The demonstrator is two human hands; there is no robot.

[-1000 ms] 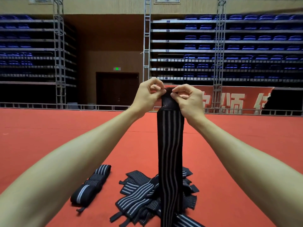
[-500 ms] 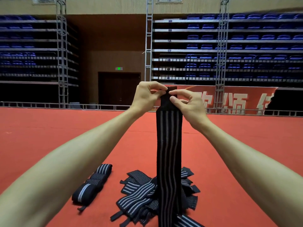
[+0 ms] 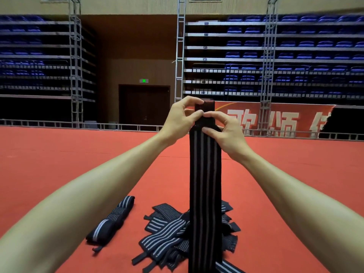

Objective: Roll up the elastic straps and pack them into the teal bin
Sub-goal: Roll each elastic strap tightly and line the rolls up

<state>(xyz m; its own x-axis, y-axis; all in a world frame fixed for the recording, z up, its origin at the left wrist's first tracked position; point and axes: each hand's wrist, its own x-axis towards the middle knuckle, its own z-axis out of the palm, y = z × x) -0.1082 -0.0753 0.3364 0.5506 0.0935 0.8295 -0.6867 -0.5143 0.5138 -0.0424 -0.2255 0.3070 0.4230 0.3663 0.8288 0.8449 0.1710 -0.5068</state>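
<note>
a dark doorway (image 3: 144,107) sits in the back wall, a green exit sign (image 3: 144,81) above it. blue seat tiers (image 3: 295,56) flank it, a red banner (image 3: 275,119) hangs to its right, and red floor (image 3: 59,154) spreads before it.

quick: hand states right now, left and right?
Left hand: closed, pinching the top end of the hanging striped strap.
Right hand: closed, pinching the same strap just below the top end.
</note>
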